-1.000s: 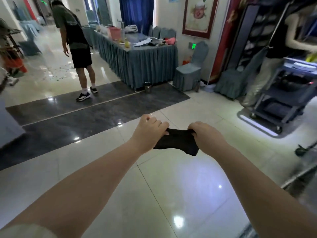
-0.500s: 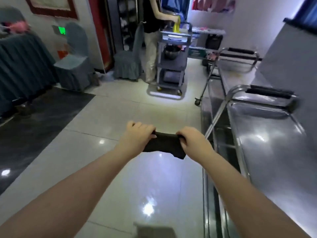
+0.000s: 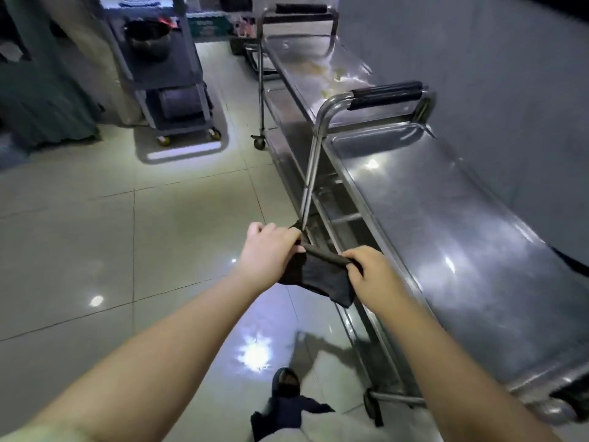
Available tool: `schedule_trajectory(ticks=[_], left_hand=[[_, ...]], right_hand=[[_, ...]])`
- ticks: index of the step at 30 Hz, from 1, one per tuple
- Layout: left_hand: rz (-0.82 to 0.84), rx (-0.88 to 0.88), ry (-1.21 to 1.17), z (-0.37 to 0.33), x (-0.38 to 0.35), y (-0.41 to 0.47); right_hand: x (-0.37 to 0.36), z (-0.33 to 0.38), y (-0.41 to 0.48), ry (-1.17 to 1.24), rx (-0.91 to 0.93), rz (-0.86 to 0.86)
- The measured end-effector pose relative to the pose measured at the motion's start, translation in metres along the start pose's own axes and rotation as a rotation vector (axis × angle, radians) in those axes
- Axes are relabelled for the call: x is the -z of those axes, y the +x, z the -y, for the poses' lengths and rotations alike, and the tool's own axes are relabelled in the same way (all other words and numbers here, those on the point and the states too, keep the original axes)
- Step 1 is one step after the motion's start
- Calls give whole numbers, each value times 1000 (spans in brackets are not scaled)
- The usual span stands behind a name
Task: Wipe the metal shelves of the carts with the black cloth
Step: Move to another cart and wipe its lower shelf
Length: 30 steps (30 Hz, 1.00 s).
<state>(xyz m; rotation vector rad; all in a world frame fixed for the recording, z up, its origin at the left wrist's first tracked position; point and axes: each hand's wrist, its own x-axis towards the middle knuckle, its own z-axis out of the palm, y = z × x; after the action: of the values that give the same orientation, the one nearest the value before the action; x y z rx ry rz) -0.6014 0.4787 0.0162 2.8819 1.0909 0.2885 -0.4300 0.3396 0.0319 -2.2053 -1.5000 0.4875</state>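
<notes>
Your left hand [image 3: 271,250] and right hand [image 3: 376,275] are close together in front of you. The fingers of each curl round one end of the black cloth [image 3: 318,277]. Its upper edge is pulled taut between them in a tight roll, and the rest hangs slack below. You hold the cloth in the air, at the left edge of the nearest metal cart [image 3: 347,218].

That cart's top shelf [image 3: 446,234] spreads from 1 to 4 o'clock of your hands, shiny with glare spots. Its tube handle [image 3: 385,94], wrapped in a black grip, stands at 1 o'clock. Beyond it, at 12 o'clock, a second metal cart [image 3: 306,59] stands end to end with the first, its top shelf marked with pale smears.

At 11 o'clock, well apart, a grey cart [image 3: 172,78] carries a dark pot [image 3: 148,38] on its middle shelf. At 6 o'clock a dark shoe [image 3: 285,382] rests on the glossy tiled floor [image 3: 127,250].
</notes>
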Motion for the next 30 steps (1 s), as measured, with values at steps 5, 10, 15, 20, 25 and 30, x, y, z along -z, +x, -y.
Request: schedule_trajectory(ticks=[5,10,15,20,25,30], left_hand=[[41,-55,-49,18,-10,61],[121,-116,-51,49,-33,120],[157,-344,-61,68,-61,191],[222,-633,-159,89,-91,234],[313,-762,-213,81,-115,256],[417,-868,-344,76,-153,246]], right_hand=[[-1,-15,57,44,-87,-31],[-18,-17,104,54,-195,-93],[-47,-28,137,126,-332,-286],[-83,-7,144,176,-645,-399],[-121,10,147,224,-888,-455],[-136,11,131,255,-1001,-398]])
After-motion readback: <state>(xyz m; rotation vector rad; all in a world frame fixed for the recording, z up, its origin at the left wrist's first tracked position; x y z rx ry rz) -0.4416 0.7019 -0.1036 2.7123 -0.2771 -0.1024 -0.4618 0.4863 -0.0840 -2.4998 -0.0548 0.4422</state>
